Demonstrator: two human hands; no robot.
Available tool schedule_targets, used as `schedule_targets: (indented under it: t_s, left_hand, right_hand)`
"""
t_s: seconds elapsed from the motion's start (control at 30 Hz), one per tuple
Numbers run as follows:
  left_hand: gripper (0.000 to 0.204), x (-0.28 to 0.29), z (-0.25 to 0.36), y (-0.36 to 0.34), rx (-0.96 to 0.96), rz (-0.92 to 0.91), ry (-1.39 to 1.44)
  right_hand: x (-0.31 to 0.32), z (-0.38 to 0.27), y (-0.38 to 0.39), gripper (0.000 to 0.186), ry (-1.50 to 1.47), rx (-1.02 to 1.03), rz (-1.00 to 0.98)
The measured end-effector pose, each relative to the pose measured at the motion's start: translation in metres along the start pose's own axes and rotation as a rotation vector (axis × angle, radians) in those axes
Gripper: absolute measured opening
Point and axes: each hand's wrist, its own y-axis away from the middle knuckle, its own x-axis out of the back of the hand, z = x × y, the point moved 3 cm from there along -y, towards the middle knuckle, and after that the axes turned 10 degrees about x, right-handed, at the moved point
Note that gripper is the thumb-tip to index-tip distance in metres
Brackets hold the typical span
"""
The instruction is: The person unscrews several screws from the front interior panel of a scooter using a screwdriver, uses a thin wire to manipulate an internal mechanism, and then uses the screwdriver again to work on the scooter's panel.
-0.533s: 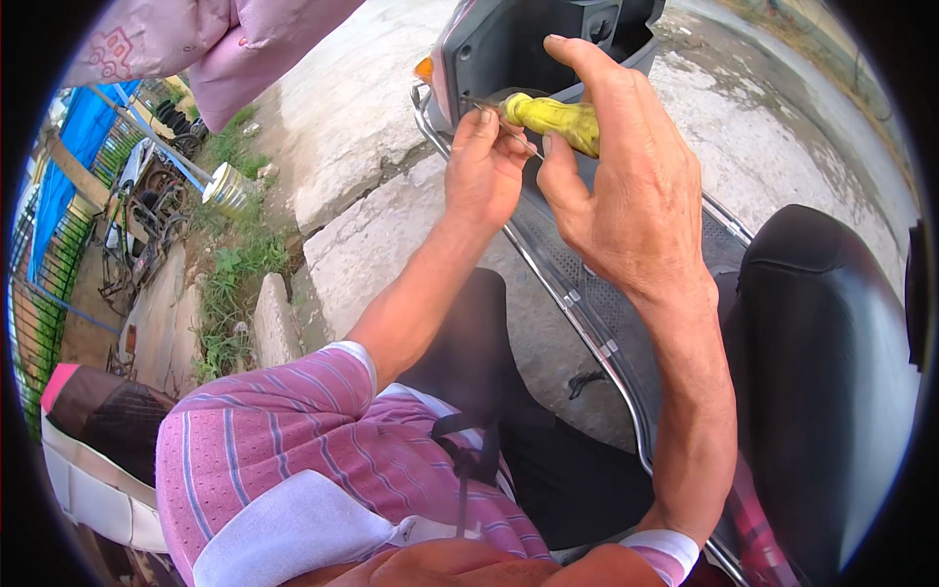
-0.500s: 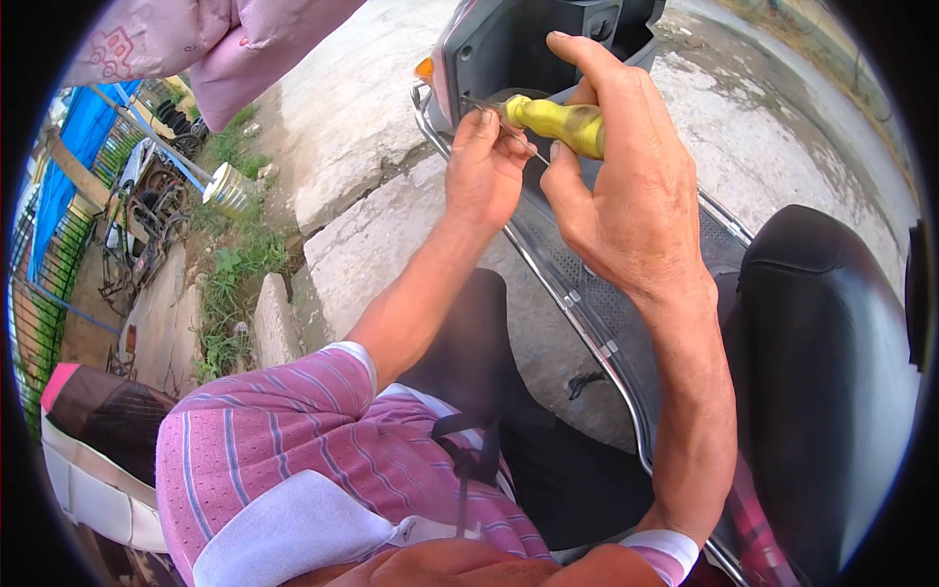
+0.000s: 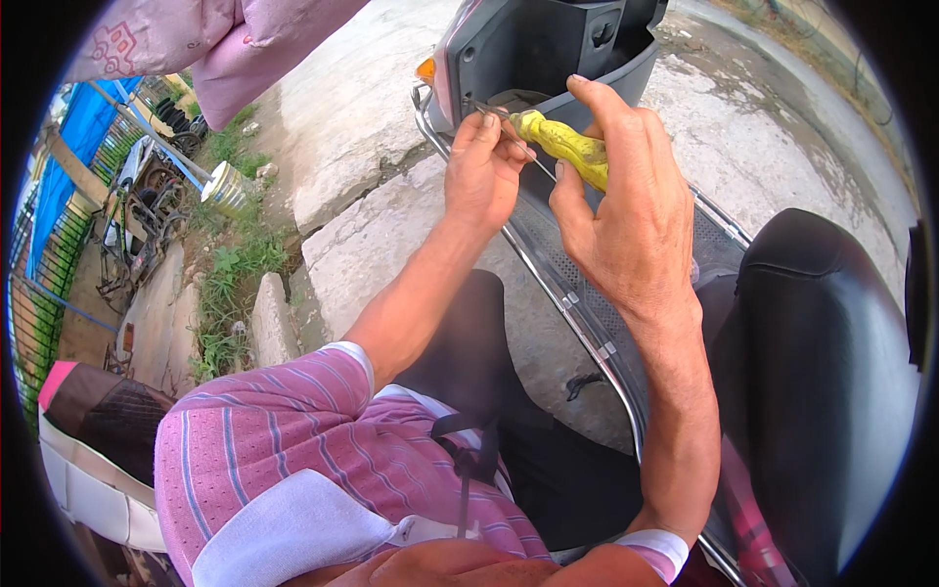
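A screwdriver with a yellow handle (image 3: 562,145) slants toward the dark inner panel (image 3: 479,61) of a scooter's front. My left hand (image 3: 484,171) is closed in a pinch around its thin shaft, close to the panel's edge. Where the tip meets the panel is too small to make out. Around the handle's butt end, my right hand (image 3: 636,201) is open, its thumb and forefinger spread apart on either side. The palm side and the other fingers are mostly hidden. An orange lamp (image 3: 425,70) sits on the scooter's edge just beyond my left hand.
A chrome rail (image 3: 572,303) runs along the scooter's footboard (image 3: 548,235). The black seat (image 3: 822,372) stands at right. Pink cloth (image 3: 245,59) hangs at upper left. Beyond the concrete slabs (image 3: 367,210) are a white bucket (image 3: 227,188), scrap parts and a fence.
The screwdriver's handle has tilted, its butt end dropping a little. My right hand has moved slightly down with its fingers spread. My left hand stays at the shaft.
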Motion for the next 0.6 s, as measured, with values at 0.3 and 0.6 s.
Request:
schedule_targets:
  t_s: [0.3, 0.6]
  left_hand:
    - [0.016, 0.014, 0.003, 0.002, -0.014, -0.063, -0.117]
    - [0.014, 0.02, 0.007, 0.006, -0.036, -0.113, -0.253]
  right_hand:
    - [-0.013, -0.008, 0.034, 0.045, -0.021, -0.165, 0.054]
    - [-0.024, -0.012, 0.059, 0.042, -0.053, -0.247, 0.051]
